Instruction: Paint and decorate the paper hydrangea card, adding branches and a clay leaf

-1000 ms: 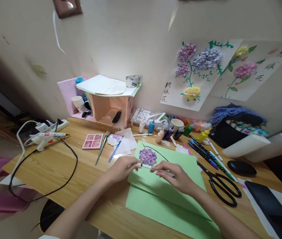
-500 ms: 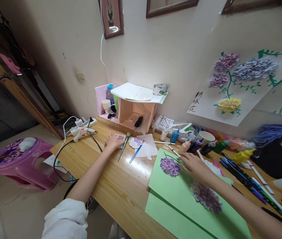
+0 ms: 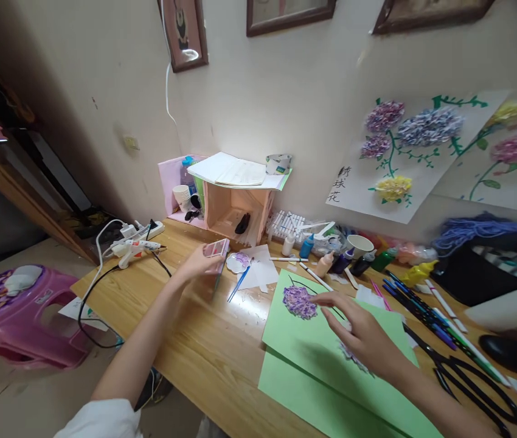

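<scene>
My left hand (image 3: 199, 261) is closed on a small flat case (image 3: 216, 248) with a pinkish window, raised and tilted above the table. A blurred thin handle (image 3: 217, 285) shows just below it; the rest is hidden. My right hand (image 3: 363, 331) hovers over green paper (image 3: 286, 365), fingers apart and nothing in them. Its fingertips are close to a purple paper-petal flower (image 3: 300, 302) on the sheet. A second flower (image 3: 353, 358) lies mostly hidden under that hand. A dark curved stem line (image 3: 306, 285) runs above the first flower.
Paint bottles (image 3: 325, 264) and a white cup (image 3: 360, 245) stand along the back. Black scissors (image 3: 463, 371) and several pens (image 3: 418, 307) lie at right. Blue thin brushes (image 3: 241, 281) rest on white paper (image 3: 258, 267). A glue gun (image 3: 133, 249) with cables lies at left.
My left hand has picked the flat case up off the table and tilted it. My right hand has moved down the green paper, nearer me. The view has turned rightward, showing the scissors.
</scene>
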The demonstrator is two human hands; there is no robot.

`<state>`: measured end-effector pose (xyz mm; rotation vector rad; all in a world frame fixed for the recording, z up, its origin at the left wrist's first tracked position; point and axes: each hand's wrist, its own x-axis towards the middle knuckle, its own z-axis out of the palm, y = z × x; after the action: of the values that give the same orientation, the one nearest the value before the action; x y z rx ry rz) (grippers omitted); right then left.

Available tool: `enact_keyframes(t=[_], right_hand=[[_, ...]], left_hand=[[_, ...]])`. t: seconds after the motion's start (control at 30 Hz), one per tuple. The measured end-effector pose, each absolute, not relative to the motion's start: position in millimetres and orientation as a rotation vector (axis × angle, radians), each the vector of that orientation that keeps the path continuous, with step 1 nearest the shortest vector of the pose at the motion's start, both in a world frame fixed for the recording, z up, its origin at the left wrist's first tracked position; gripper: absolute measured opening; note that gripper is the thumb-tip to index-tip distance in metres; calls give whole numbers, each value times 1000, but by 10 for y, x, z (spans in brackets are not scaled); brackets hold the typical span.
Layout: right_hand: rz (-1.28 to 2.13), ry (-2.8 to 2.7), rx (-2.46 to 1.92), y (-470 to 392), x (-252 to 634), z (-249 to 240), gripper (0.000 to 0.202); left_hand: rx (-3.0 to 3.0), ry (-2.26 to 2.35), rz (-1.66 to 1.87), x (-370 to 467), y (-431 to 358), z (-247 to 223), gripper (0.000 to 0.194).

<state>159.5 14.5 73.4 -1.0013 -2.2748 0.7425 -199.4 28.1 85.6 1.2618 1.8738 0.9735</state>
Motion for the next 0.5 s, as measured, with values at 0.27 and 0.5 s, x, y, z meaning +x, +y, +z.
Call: enact_keyframes(t=[0.27,0.5], right_hand=[[1746,-1425,-893,-186,1534,511,54],[1639,-1143,-893,-220,1955,375,79]], left_hand=[[1551,1273,654,-701,-24,985,67],[1982,1036,505,171,25,1049,42]])
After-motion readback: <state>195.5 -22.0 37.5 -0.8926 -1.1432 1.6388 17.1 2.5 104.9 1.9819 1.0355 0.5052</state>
